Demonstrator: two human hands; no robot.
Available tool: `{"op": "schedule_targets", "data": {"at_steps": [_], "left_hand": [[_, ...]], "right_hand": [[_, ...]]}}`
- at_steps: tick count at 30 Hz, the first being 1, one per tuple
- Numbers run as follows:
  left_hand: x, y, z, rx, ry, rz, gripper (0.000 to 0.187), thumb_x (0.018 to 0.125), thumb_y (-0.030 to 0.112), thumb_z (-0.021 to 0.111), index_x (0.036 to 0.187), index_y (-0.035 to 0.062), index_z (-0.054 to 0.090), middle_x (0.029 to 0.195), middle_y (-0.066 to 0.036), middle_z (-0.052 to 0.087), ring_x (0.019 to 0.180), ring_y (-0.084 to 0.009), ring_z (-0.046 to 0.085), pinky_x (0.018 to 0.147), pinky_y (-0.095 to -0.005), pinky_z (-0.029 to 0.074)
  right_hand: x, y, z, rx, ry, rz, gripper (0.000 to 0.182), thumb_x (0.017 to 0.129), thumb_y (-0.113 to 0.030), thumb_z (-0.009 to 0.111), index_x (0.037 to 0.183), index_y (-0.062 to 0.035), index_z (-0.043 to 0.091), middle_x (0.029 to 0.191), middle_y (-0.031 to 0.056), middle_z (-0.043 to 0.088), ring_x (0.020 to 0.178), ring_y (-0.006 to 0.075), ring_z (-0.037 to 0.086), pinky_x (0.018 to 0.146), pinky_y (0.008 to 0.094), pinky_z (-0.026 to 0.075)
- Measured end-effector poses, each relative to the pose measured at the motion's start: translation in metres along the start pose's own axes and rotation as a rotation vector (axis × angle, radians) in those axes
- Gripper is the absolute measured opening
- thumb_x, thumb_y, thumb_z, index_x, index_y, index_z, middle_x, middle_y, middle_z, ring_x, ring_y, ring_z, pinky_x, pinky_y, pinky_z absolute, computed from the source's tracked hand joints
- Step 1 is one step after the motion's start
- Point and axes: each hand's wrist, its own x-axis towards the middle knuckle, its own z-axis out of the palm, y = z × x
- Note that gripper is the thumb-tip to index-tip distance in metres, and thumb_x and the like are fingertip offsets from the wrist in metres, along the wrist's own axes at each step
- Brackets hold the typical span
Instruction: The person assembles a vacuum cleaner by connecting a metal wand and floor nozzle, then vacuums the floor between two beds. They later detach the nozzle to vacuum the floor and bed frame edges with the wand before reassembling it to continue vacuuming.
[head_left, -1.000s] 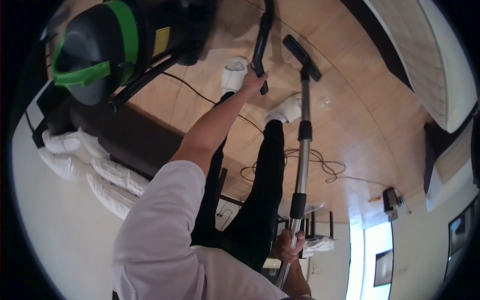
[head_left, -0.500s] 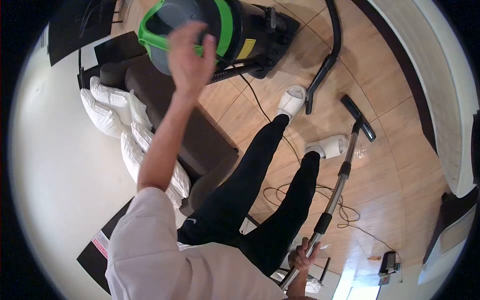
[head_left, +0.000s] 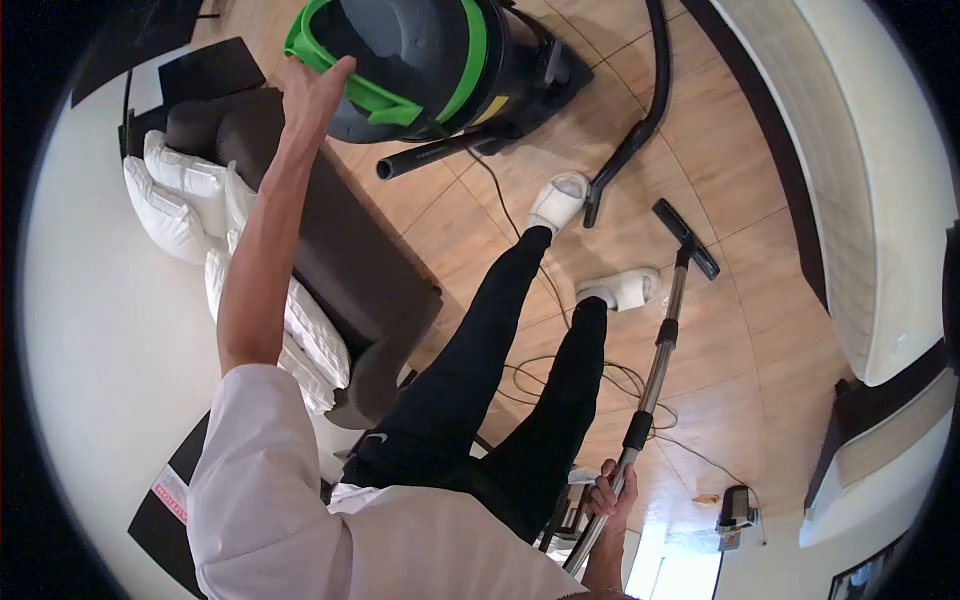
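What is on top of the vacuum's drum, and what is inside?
On top sit a dark lid and green handle, with the left hand at it. The lid hides the drum's contents.

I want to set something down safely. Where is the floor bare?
Bare floor lies between the floor nozzle and the bed; a smaller patch lies between the sofa and the cord. Crowded around the slippers, hose end and the cord's loops.
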Motion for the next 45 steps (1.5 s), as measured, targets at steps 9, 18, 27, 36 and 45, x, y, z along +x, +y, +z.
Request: {"op": "schedule_targets", "data": {"at_steps": [9,18,27,36,45], "left_hand": [[-0.057,-0.083,-0.018,-0.147,-0.085,0.370,0.065,0.079,0.006,0.069,0.137,-0.0004,0.041,0.132,-0.020,0.065,0.121,-0.0350,0.064,0.099,-0.0401,0.050],[-0.128,-0.100,-0.041,-0.186,-0.278,0.189,0.083,0.083,0.004,0.074,0.152,0.0062,0.028,0.151,-0.020,0.049,0.142,-0.0345,0.047,0.113,-0.0465,0.042],[-0.039,0.009,-0.016,0.610,-0.119,0.809,0.067,0.089,0.044,0.074,0.140,0.0065,0.054,0.139,-0.015,0.060,0.134,-0.0344,0.053,0.113,-0.0479,0.039],[0.019,-0.003,0.029,0.832,-0.105,1.163,0.054,0.101,0.050,0.058,0.119,0.0011,0.069,0.120,-0.018,0.068,0.122,-0.0360,0.058,0.104,-0.0452,0.047],[-0.010,0.025,0.028,0.803,-0.171,1.051,0.036,0.097,0.035,0.068,0.117,0.0048,0.071,0.124,-0.014,0.068,0.125,-0.0331,0.057,0.105,-0.0466,0.046]], "right_hand": [[0.002,0.004,0.002,-0.124,0.096,0.008,0.045,0.109,-0.045,0.039,0.108,-0.0037,0.058,0.054,0.0021,0.044,0.037,0.0116,0.039,0.035,0.0295,0.040],[0.022,0.027,0.014,-0.184,0.210,-0.002,0.048,0.109,-0.045,0.036,0.102,-0.0060,0.062,0.050,0.0025,0.042,0.037,0.0130,0.039,0.036,0.0305,0.040],[0.030,0.038,-0.002,-0.648,0.754,-0.109,0.019,0.101,-0.032,0.062,0.101,-0.0132,0.058,0.056,0.0006,0.053,0.040,0.0133,0.051,0.036,0.0284,0.044],[0.027,0.043,0.042,-0.695,0.758,-0.247,0.029,0.101,-0.028,0.061,0.081,-0.0081,0.053,0.054,0.0023,0.051,0.040,0.0131,0.051,0.038,0.0277,0.042],[0.038,0.041,0.014,-0.518,0.600,-0.208,0.030,0.101,-0.032,0.058,0.083,-0.0082,0.058,0.054,0.0009,0.048,0.037,0.0115,0.044,0.034,0.0276,0.037]]}}
